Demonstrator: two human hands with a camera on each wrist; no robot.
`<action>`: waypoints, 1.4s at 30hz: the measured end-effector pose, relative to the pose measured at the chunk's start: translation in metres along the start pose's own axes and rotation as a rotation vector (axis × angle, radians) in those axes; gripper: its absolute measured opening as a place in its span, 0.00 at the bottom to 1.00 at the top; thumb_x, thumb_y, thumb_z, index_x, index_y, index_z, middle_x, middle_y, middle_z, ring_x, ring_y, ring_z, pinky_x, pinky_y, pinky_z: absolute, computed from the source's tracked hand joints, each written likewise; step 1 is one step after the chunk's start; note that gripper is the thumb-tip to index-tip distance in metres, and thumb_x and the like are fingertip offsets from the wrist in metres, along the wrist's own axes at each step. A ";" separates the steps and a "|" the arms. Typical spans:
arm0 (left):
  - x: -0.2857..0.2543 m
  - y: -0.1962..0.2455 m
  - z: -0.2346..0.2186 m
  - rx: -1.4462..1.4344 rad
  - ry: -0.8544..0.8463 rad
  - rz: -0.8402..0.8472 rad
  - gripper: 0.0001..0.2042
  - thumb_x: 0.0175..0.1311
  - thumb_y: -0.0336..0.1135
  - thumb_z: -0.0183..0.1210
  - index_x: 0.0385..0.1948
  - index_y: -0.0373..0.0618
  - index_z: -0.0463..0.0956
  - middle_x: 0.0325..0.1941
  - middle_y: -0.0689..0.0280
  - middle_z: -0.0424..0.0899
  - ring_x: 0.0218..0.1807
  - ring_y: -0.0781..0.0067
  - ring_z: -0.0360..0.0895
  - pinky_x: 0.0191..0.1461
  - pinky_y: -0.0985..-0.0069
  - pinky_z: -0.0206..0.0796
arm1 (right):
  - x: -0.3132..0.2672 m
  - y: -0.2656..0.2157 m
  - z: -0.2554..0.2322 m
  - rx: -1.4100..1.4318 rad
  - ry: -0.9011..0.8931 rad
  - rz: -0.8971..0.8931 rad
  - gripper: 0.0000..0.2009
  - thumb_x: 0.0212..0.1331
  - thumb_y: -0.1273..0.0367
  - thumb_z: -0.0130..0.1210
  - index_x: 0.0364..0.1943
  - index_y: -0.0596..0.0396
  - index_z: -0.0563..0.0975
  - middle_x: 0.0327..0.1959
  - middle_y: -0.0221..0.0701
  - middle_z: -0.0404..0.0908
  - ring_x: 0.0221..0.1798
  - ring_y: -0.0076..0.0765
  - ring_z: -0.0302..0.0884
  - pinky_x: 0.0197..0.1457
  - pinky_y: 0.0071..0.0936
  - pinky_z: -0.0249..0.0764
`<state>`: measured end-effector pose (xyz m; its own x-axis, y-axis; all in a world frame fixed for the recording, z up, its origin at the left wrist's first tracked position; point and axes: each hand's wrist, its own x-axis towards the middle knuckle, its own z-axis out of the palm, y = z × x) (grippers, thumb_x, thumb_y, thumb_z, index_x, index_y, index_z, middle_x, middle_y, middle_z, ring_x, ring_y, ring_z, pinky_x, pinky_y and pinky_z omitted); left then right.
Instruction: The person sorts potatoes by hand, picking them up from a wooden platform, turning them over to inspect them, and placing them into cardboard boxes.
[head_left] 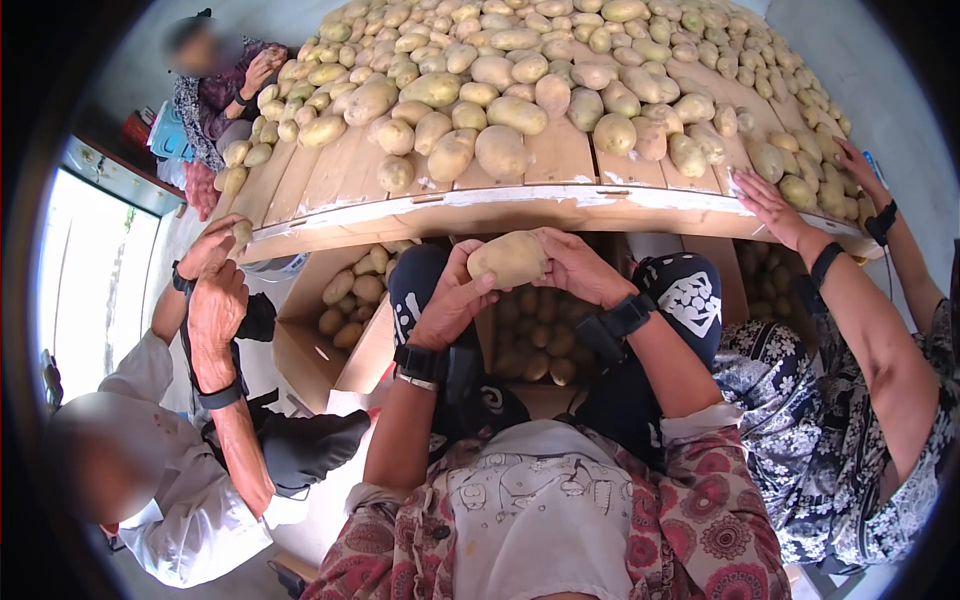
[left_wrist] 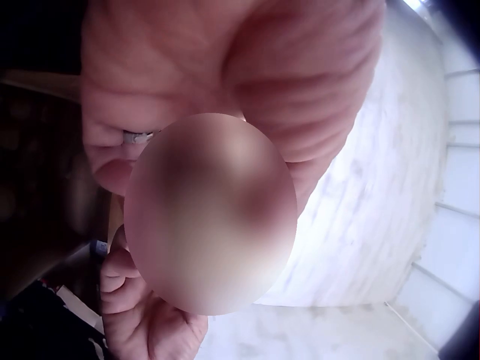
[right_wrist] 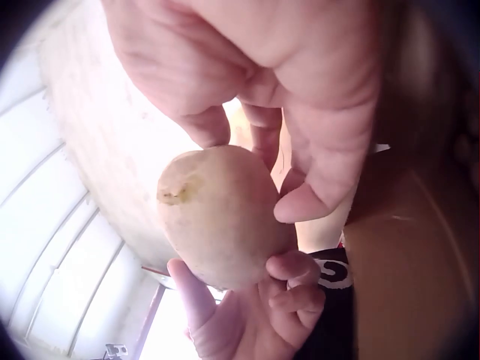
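A person, seen from their own head camera, holds one potato (head_left: 508, 258) between both hands, just below the front edge of a wooden table (head_left: 560, 160) and above their knees.

Moving left to right: the left hand (head_left: 452, 302) cups the potato from its left side, fingers curled round it, with a dark band on the wrist. The potato lies lengthwise between the palms; the right wrist view shows a small blemish at one end. The right hand (head_left: 578, 268) wraps the right side, thumb and fingers bent onto the skin. Both hands are clamped on this single potato.

Judging from the grip, the step in hand looks like checking or turning the potato. The next move would call for rolling it to see the hidden side, or passing it to one hand so it can be set down.

Counts: one potato held; a heap too many to count beyond the hands on the table; more in two cardboard boxes (head_left: 310, 350) below the hands. Three other people sit round the table, two to the left, one to the right.
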<state>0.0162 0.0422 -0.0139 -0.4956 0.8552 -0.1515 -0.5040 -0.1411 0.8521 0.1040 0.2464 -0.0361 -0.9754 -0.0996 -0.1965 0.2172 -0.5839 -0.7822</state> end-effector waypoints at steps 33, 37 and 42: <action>0.006 0.002 0.013 -0.013 0.145 -0.041 0.27 0.67 0.54 0.47 0.62 0.54 0.54 0.54 0.65 0.69 0.43 0.73 0.73 0.44 0.73 0.70 | -0.010 -0.017 0.003 -0.261 0.081 -0.022 0.21 0.67 0.53 0.43 0.54 0.53 0.71 0.31 0.24 0.78 0.31 0.14 0.71 0.33 0.11 0.67; 0.008 0.002 0.012 -0.022 0.135 -0.016 0.27 0.67 0.56 0.45 0.62 0.54 0.54 0.55 0.64 0.69 0.44 0.72 0.73 0.45 0.72 0.70 | -0.008 -0.018 0.006 -0.380 0.143 -0.114 0.17 0.65 0.58 0.49 0.52 0.52 0.74 0.32 0.22 0.77 0.32 0.12 0.70 0.33 0.11 0.66; 0.007 0.005 0.018 -0.004 0.141 -0.060 0.29 0.65 0.61 0.42 0.62 0.54 0.55 0.57 0.64 0.69 0.48 0.68 0.75 0.52 0.67 0.71 | -0.001 -0.006 0.011 -0.659 0.247 -0.542 0.18 0.51 0.69 0.63 0.47 0.55 0.77 0.34 0.23 0.77 0.35 0.18 0.70 0.36 0.14 0.68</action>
<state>0.0223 0.0567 -0.0014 -0.5590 0.7835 -0.2714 -0.5384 -0.0941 0.8374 0.1030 0.2411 -0.0252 -0.9311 0.2773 0.2368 -0.2204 0.0896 -0.9713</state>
